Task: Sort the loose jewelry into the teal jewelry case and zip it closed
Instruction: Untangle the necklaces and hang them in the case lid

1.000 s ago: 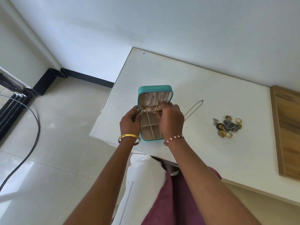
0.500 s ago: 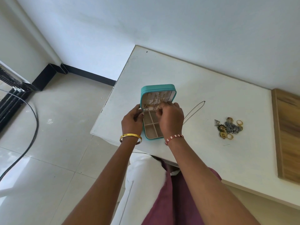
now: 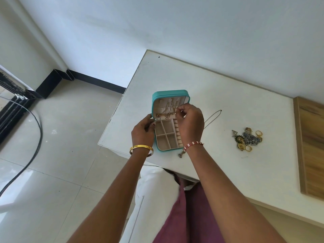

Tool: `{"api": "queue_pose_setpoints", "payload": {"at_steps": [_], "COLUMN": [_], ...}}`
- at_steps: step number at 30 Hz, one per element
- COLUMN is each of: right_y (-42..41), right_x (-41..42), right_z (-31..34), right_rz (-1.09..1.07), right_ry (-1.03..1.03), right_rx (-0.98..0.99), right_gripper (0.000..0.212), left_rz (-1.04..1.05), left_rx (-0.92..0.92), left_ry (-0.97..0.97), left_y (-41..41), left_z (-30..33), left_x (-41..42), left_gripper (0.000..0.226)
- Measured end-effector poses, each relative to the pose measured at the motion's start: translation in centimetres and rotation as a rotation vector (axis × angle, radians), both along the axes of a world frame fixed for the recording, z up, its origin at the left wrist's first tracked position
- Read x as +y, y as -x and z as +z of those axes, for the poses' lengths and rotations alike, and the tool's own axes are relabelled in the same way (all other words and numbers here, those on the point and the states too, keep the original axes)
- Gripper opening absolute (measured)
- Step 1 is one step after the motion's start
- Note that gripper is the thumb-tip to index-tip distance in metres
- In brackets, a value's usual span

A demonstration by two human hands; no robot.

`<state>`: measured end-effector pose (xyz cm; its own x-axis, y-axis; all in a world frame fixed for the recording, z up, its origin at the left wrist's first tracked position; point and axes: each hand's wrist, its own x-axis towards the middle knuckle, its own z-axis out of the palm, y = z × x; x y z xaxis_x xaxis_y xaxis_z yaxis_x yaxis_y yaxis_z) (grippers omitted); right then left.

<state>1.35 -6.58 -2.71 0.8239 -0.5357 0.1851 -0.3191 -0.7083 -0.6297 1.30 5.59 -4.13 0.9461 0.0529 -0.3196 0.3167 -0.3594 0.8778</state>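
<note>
The teal jewelry case (image 3: 171, 93) stands open on the white table (image 3: 219, 88), its lid upright with thin gold chains (image 3: 169, 109) hanging inside. Its beige tray (image 3: 166, 135) of compartments looks bare. My left hand (image 3: 142, 132) grips the case's left side near the hinge. My right hand (image 3: 190, 123) pinches a chain at the lid's lower right. A loose thin necklace (image 3: 213, 116) lies on the table just right of my right hand. A pile of rings and brooches (image 3: 248, 139) sits further right.
A small pendant (image 3: 181, 155) lies by the table's near edge under my right wrist. A wooden board (image 3: 310, 148) lies at the table's right end. The wall runs behind the table. A black cable (image 3: 35, 146) curves over the tiled floor at left.
My right hand has lifted slightly toward the lid's lower right edge, uncovering more of the tray. The left hand stays at the case's side. The camera view has shifted a little.
</note>
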Motion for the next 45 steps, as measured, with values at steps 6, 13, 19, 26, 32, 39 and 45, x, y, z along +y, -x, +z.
{"api": "queue_pose_setpoints", "payload": {"at_steps": [6,13,19,26,32,39,45], "right_y": [0.6,3.6,7.9,9.9,11.8,13.9,13.4], "right_x": [-0.8,-1.8,-3.3,-3.0,-3.4,-5.8,-6.8], "right_z": [-0.5,0.5,-0.6,-1.4,-1.2,-0.9,-0.9], "right_rz": [0.086,-0.015,-0.056,0.208,0.253,0.276,-0.003], "right_ry": [0.075,-0.157,-0.221,-0.055,0.044,-0.107,-0.225], "right_rx": [0.012,-0.076,0.103,0.433,0.523,0.526,0.318], "right_gripper": [0.016,0.014,0.016,0.044,0.047,0.041,0.025], "left_rz": [0.008,-0.02,0.007,0.089,0.124,0.103,-0.037], "left_rx": [0.005,0.023,0.033,0.049,0.007,-0.073,-0.031], "left_ry": [0.004,0.014,-0.012,0.019,-0.004,-0.014,0.043], "left_y": [0.0,-0.1,1.0,4.5,6.5,8.7,11.1], "left_z": [-0.1,0.3,0.9,1.7,3.2,3.6,3.6], "left_x": [0.0,0.5,1.2,0.5,-0.2,-2.0,-4.5], "left_gripper": [0.038,0.035,0.03,0.029,0.027,0.024,0.02]}}
